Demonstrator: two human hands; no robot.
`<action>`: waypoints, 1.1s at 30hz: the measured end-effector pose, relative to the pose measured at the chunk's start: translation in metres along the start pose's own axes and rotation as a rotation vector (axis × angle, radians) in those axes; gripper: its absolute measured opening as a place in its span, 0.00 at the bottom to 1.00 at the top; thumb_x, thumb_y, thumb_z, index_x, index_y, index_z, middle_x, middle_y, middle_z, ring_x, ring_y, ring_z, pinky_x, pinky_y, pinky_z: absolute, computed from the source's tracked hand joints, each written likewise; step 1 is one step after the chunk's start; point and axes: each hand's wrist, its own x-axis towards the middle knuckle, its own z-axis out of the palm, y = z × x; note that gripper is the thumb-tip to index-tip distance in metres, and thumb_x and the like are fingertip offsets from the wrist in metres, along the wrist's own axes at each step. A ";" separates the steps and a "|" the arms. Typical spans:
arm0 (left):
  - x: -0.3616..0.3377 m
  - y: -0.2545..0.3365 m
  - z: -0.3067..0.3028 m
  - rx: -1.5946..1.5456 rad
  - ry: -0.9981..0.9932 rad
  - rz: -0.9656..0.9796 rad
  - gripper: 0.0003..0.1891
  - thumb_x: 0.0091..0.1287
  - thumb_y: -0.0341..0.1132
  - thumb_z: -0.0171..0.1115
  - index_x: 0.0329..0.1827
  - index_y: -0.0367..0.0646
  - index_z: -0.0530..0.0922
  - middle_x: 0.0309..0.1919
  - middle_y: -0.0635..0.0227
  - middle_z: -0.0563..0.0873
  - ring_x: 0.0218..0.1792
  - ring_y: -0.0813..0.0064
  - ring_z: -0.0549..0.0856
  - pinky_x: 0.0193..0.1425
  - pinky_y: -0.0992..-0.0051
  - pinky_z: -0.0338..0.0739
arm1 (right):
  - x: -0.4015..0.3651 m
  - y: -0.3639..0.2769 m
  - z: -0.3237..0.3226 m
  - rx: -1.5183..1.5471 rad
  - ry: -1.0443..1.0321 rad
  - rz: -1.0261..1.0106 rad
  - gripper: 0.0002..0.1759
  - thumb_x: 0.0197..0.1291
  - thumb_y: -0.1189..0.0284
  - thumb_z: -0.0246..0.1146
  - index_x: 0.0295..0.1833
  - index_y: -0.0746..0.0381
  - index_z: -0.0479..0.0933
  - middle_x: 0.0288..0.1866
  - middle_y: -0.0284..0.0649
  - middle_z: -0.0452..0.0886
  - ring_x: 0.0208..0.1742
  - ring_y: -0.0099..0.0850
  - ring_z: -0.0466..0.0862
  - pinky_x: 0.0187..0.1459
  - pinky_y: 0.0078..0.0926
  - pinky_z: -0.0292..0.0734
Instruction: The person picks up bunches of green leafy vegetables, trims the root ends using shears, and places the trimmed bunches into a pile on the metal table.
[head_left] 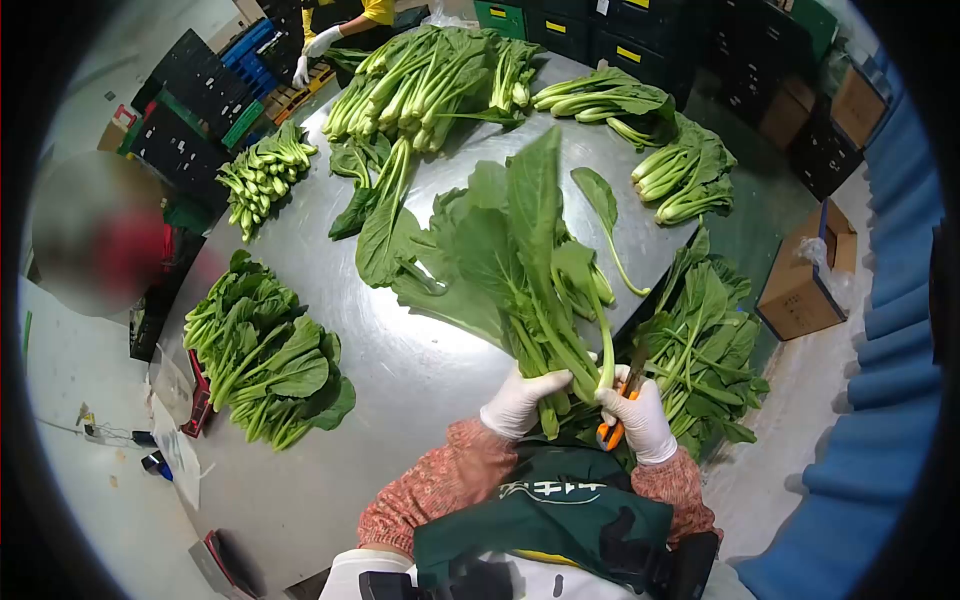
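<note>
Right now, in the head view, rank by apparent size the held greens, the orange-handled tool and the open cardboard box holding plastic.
1. Held greens; nearness to the camera may enlarge them.
2. Open cardboard box.
3. Orange-handled tool, partly hidden by the right hand.

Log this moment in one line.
left hand: gripping leafy bunch | right hand: holding orange-handled tool | metal table: more greens

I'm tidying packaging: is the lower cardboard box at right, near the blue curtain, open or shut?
Open: the box has clear plastic showing at its uncovered mouth.
</note>
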 end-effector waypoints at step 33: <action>-0.006 -0.008 -0.038 0.516 -0.031 0.241 0.17 0.59 0.22 0.65 0.53 0.34 0.78 0.44 0.70 0.85 0.45 0.82 0.79 0.52 0.78 0.74 | 0.015 0.044 -0.055 -0.377 0.449 -0.091 0.18 0.62 0.77 0.61 0.57 0.71 0.73 0.47 0.39 0.83 0.32 0.17 0.78 0.29 0.13 0.73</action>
